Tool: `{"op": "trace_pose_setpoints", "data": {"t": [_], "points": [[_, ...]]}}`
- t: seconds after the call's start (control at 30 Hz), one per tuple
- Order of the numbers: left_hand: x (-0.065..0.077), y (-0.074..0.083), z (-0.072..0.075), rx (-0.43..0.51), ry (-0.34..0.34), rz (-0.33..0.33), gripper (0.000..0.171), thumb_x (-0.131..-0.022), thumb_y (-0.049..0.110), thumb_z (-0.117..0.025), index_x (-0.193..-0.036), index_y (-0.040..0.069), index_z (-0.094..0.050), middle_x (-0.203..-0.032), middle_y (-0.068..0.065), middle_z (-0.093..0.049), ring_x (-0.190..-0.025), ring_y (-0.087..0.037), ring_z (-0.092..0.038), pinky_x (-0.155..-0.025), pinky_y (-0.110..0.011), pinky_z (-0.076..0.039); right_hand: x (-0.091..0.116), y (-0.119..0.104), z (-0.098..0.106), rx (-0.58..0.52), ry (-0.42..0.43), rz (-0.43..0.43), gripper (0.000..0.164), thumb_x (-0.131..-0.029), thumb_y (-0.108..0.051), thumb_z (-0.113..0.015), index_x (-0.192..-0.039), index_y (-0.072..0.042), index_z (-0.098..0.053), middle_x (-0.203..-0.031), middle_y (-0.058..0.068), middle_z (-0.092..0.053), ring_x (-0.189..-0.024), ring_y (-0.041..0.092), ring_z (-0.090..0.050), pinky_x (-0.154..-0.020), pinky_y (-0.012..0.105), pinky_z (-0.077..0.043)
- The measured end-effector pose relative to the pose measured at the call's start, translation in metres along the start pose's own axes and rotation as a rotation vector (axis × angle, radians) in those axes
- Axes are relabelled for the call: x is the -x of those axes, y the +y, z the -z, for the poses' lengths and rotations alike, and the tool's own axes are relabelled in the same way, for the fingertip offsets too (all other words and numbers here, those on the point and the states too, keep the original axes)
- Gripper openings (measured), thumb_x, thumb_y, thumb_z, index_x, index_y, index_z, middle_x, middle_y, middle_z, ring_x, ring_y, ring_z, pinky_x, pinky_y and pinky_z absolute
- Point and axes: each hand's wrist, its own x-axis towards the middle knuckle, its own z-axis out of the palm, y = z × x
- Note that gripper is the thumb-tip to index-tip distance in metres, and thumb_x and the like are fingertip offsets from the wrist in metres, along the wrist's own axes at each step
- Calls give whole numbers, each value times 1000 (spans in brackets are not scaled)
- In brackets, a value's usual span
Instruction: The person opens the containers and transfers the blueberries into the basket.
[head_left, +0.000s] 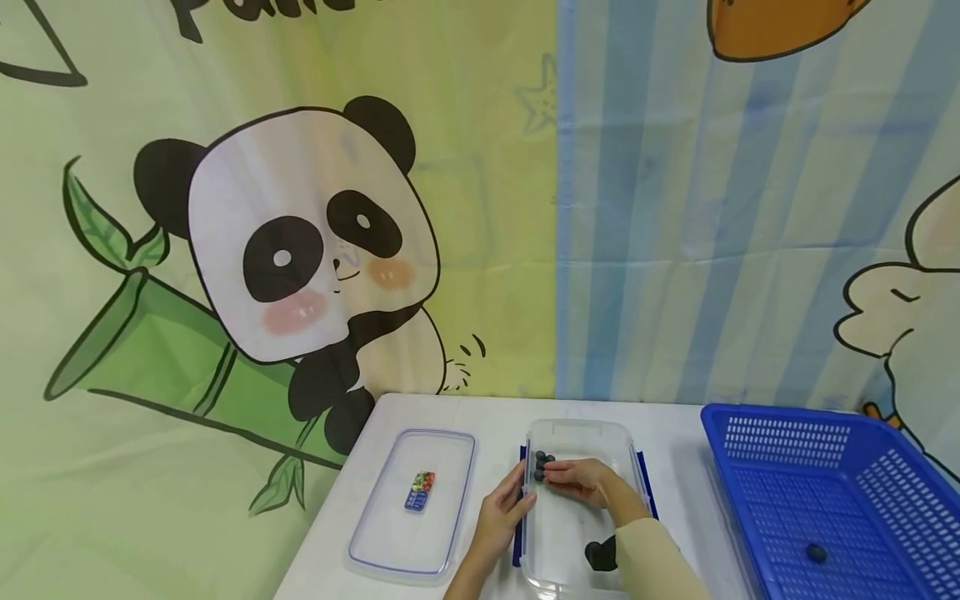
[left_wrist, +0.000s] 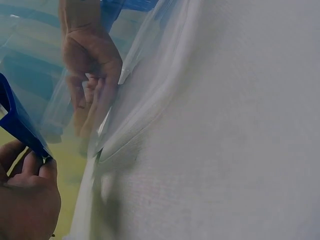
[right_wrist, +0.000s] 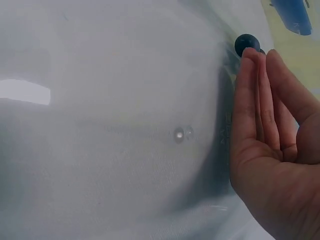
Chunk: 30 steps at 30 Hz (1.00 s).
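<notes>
My left hand (head_left: 497, 515) grips the left rim of a clear plastic container (head_left: 573, 533) with blue side latches. In the left wrist view, curled fingers (left_wrist: 34, 165) touch a blue latch (left_wrist: 22, 125). Reaching into the container from the right, my right hand (head_left: 585, 481) has its fingertips at several dark round balls (head_left: 539, 476) by the back left wall. One glossy dark ball (right_wrist: 247, 45) shows at the fingertips in the right wrist view, where the fingers (right_wrist: 245, 100) are nearly straight. A second ball is mostly hidden behind them.
Left of the container lies a clear lid (head_left: 382, 533) bearing a colourful label (head_left: 420, 492). A blue basket (head_left: 795, 508) stands at the right with one dark ball (head_left: 816, 552) inside. By the right sleeve is a black object (head_left: 600, 554) of unclear kind. A printed curtain (head_left: 495, 250) hangs behind the table.
</notes>
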Motion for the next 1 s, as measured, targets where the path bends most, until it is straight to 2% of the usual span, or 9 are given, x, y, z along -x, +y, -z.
{"op": "trace_pose_setpoints", "data": {"t": [0.13, 0.3, 0.73, 1.0], "points": [[0, 1, 0, 11, 5, 10, 54, -89, 7, -60, -139, 5, -40, -145, -13, -31, -131, -25, -31, -103, -18, -29, 1, -1, -2, -5, 34, 12, 35, -80, 9, -64, -114, 15, -57, -96, 19, -67, -83, 20, -67, -80, 32, -55], [-1, 0, 0, 0, -3, -8, 53, -90, 7, -59, -138, 2, -39, -145, -17, -31, -131, -29, -30, -103, -18, -29, 2, -3, -1, 4, 44, -5, 35, -80, 9, -64, -113, 14, -57, -95, 20, -67, -83, 23, -67, -79, 33, -55], [0, -2, 2, -9, -6, -7, 54, -90, 8, -59, -139, 4, -38, -146, -16, -29, -131, -29, -29, -103, -20, -29, 2, 2, -1, 60, -115, 20, 36, -83, 2, -64, -117, 12, -56, -102, 17, -66, -89, 22, -66, -84, 33, -53], [0, -2, 2, 3, -11, 14, 54, -90, 7, -59, -139, 3, -37, -146, -15, -28, -132, -28, -28, -103, -21, -29, 1, 3, -3, 52, -142, 28, 35, -84, 1, -64, -116, 12, -57, -101, 16, -66, -91, 23, -65, -86, 34, -52]]}}
